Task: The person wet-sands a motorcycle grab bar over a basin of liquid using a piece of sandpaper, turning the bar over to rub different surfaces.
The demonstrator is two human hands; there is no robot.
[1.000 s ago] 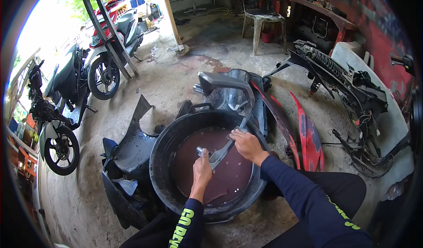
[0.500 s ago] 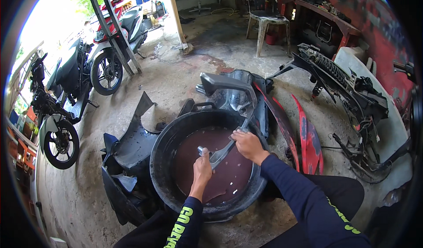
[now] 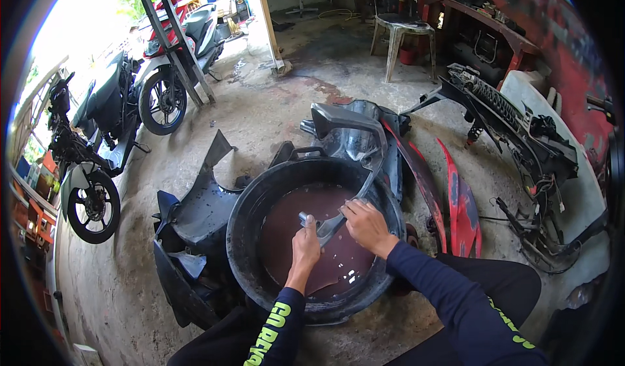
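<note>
A grey motorcycle grab rail [image 3: 379, 146] is held at a slant over a round black tub [image 3: 236, 249] of reddish-brown water [image 3: 293, 216]. My left hand [image 3: 304, 252] is closed around its lower end, thumb up beside a short metal stub. Further up the bar, my right hand [image 3: 370, 226] is closed with bent fingers pressed on the rail; whether anything else sits under them is hidden. The rail's broad upper end reaches past the tub's far rim. Small patches of foam float on the water near my right wrist.
Dark fairing panels [image 3: 211, 213] lie left of the tub, red panels [image 3: 461, 213] to its right. A stripped motorcycle frame [image 3: 508, 125] lies further right. Two motorcycles stand at left, beside a metal post [image 3: 172, 40]. A plastic chair [image 3: 403, 31] and a red workbench [image 3: 482, 21] are behind.
The view has shifted slightly, so the scene sits a little to the right. My right hand has slid a little down the rail towards my left hand, which keeps its hold.
</note>
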